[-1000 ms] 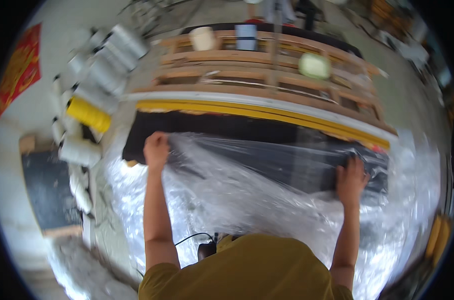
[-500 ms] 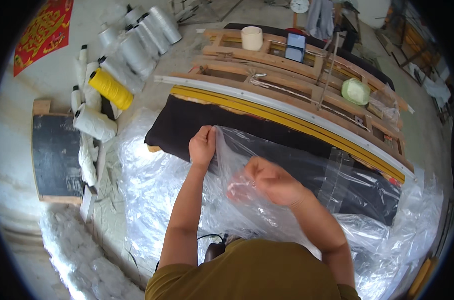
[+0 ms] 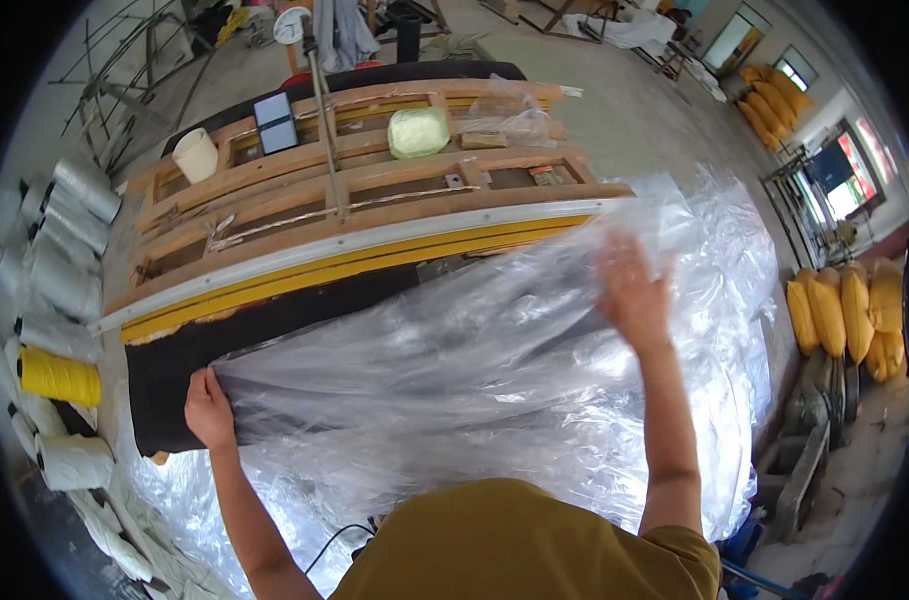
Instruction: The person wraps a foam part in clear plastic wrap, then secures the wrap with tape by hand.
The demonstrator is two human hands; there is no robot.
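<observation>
Two hands work a clear plastic sheet (image 3: 494,370) spread over the long black roll (image 3: 174,370) — left hand (image 3: 209,408) pinching its near-left corner, right hand (image 3: 632,290) open, flat, toward the roll's far right end.

Glossy clear plastic sheet (image 3: 494,370) covers matt black, seemingly cloth roll (image 3: 174,370); bare wooden frame (image 3: 374,190) behind.

hands (image 3: 210,408) on clear plastic sheet (image 3: 494,370), black roll (image 3: 174,365)

Wooden frame (image 3: 374,190) blocks the far side; thread spools (image 3: 59,300) crowd the left. Open room only over the plastic sheet (image 3: 494,380).
</observation>
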